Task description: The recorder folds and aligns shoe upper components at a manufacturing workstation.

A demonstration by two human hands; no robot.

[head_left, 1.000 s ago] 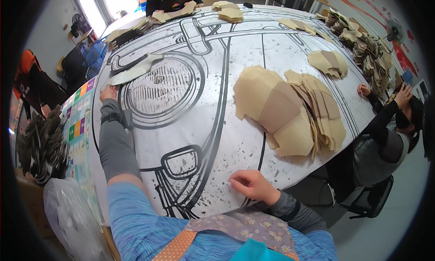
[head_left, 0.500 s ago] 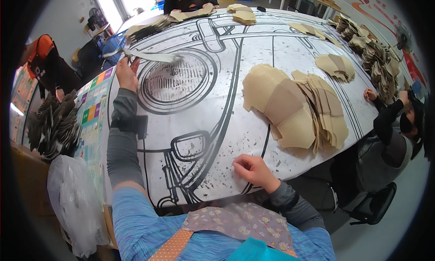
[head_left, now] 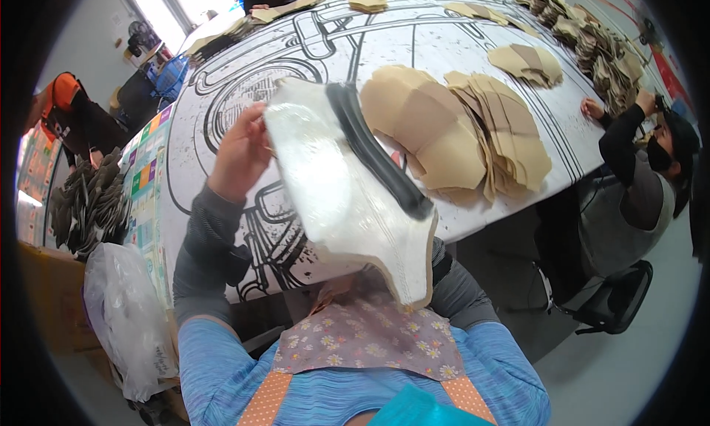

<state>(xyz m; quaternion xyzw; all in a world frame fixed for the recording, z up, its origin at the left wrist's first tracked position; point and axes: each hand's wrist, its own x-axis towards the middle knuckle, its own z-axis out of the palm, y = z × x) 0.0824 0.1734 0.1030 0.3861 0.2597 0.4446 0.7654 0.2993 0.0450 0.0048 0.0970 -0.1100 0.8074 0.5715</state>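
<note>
My left hand (head_left: 244, 152) grips the left edge of a white, shiny fabric panel (head_left: 314, 171), thumb and fingers closed on it. The panel hangs tilted above the table, with a thick dark grey strip (head_left: 377, 152) curving along one side. Its lower end narrows and has a beige edge. My right forearm (head_left: 458, 285) reaches up behind the panel, which hides the right hand and its fingers. Just beyond the panel lies a fanned stack of beige and brown fabric pieces (head_left: 510, 134), next to a broad beige piece (head_left: 425, 123).
Line drawings cover the white table (head_left: 222, 160). More beige pieces (head_left: 526, 63) and a long pile (head_left: 592, 41) lie at the far right. Dark pieces (head_left: 89, 204) are heaped at the left above a plastic bag (head_left: 129, 315). A seated co-worker (head_left: 629, 167) is at the right.
My left hand has brought the panel from the far left toward me, turning its broad face into view. My right forearm has moved behind it. The view has shifted slightly.
</note>
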